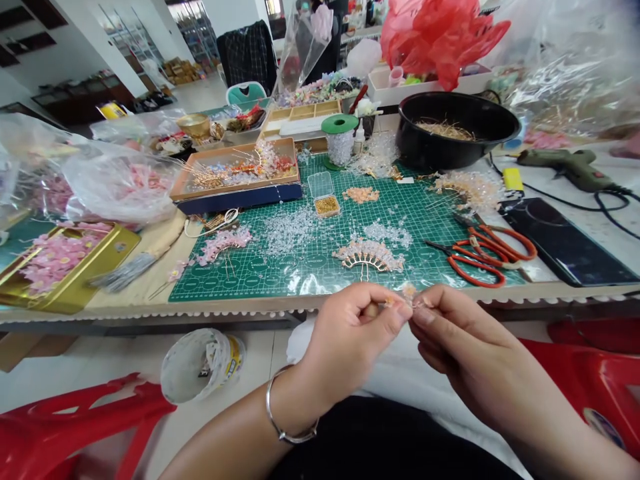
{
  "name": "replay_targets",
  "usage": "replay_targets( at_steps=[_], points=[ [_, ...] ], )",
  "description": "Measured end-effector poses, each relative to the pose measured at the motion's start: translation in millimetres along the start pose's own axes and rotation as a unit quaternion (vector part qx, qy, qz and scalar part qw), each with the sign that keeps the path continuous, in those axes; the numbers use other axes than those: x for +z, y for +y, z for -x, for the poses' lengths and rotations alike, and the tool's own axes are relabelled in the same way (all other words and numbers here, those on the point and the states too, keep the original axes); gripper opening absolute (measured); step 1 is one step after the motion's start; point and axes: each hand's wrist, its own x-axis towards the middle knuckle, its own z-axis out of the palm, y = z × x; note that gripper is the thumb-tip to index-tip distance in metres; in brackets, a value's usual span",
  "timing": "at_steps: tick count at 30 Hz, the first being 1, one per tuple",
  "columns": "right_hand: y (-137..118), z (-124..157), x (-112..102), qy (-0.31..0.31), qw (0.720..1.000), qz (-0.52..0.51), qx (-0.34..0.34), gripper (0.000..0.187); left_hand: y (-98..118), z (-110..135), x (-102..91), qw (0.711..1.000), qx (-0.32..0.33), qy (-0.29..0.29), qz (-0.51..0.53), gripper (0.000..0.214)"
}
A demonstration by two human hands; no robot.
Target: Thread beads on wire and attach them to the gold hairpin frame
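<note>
My left hand (357, 330) and my right hand (463, 337) meet just in front of the table edge, both closed in a pinch. Between their fingertips is a small peach beaded flower piece (409, 291), partly hidden by the fingers. Past the hands, a hair comb with peach and clear beads (369, 257) lies on the green cutting mat (295, 273). Loose clear beads (287, 230) are scattered behind it. Farther back are peach petals (361, 194) and a small clear box of gold beads (327, 205). A pink beaded comb (225, 243) rests to the left.
Orange-handled scissors (477, 263) and a black phone (570, 240) lie at right, near a green glue gun (575, 167). A black basin (457, 130), a bead spool (340, 140) and a box of ornaments (240, 173) stand behind. Left is a gold tin (75, 280); below, a white bucket (187, 367).
</note>
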Motion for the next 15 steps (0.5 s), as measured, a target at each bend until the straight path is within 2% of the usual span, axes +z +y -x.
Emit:
replay_targets(
  at_steps=[4,10,13,15],
  points=[
    [3.8,0.8,-8.7,0.003,0.999,0.034,0.013,0.032,2.8,1.3,-7.6,0.996,-0.046,-0.075,0.007,0.024],
    [10.4,3.3,-7.6,0.000,1.000,-0.008,0.030,0.029,7.2,-1.3,-10.3,0.992,-0.051,-0.094,-0.065,0.023],
    [11.7,8.0,-6.8,0.006,1.000,0.007,0.005,0.024,7.7,-6.3,-9.6,0.993,-0.059,-0.097,-0.016,0.021],
    [12.3,10.8,-7.4,0.019,0.999,0.036,-0.019,0.021,7.2,-8.7,-8.6,0.990,-0.094,-0.093,0.043,0.022]
  ],
)
